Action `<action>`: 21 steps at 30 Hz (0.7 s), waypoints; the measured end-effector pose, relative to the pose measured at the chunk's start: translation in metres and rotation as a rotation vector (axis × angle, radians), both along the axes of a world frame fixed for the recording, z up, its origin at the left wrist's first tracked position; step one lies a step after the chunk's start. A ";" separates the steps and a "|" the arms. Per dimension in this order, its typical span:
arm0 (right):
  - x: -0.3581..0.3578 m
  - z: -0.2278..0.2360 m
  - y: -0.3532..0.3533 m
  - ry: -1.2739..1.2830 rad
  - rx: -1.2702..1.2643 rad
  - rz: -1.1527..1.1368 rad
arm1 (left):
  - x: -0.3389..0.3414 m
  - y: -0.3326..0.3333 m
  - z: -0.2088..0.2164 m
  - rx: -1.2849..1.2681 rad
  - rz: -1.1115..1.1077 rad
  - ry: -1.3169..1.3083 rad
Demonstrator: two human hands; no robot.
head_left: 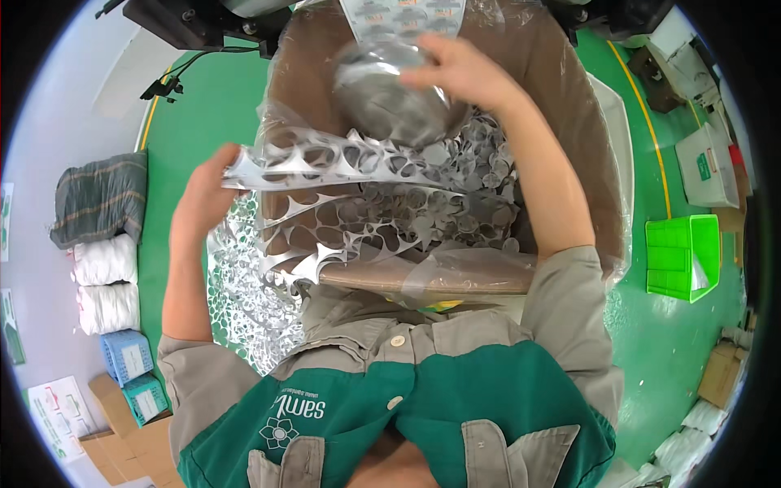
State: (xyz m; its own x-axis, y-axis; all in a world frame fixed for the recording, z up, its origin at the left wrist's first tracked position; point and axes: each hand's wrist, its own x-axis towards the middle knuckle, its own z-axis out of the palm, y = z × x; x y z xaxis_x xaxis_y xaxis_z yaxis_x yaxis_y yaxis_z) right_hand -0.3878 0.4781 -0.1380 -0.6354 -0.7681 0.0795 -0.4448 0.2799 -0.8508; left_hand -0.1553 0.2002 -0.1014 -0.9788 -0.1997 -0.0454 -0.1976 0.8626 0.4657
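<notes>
My left hand (209, 187) is closed on the end of a silvery sheet punched with round holes (342, 163), which stretches rightward over the box. In my right hand (468, 71) is the rim of a shiny round metal bowl (386, 102), blurred by motion and held above the far part of the box. Below them, the plastic-lined cardboard box (561, 154) contains many small metal discs (480, 163). More punched sheet scrap (342, 236) lies across its near left part. What the bowl contains, if anything, is hard to make out.
A heap of punched scrap (244, 301) lies on the green floor (183, 106) to the left of the box. Dark machine parts (203, 28) hang at the top. To the right stands a bright green crate (671, 260); a folded dark blanket (102, 198) is at far left.
</notes>
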 end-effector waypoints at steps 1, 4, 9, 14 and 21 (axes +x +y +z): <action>0.002 0.006 -0.001 -0.128 -0.346 0.083 | 0.003 0.000 0.008 0.337 0.081 0.022; 0.010 0.009 -0.001 -0.731 -0.812 0.486 | 0.011 0.003 0.016 0.837 0.397 0.222; -0.022 -0.143 0.006 0.084 0.408 -0.163 | 0.023 -0.009 0.044 1.100 0.106 0.374; -0.044 -0.209 0.042 0.162 0.844 0.073 | 0.042 -0.003 0.009 0.241 -0.016 0.087; -0.015 -0.013 0.017 -0.107 0.062 0.043 | 0.037 0.019 0.021 0.145 -0.189 0.084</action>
State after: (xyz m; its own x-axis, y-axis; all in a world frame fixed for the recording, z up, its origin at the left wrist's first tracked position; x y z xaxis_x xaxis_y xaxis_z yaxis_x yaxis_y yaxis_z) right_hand -0.4028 0.4948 -0.1510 -0.6038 -0.7964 -0.0353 -0.3649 0.3155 -0.8759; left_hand -0.1186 0.2191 -0.0801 -0.9997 -0.0102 0.0226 0.0053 0.8035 0.5952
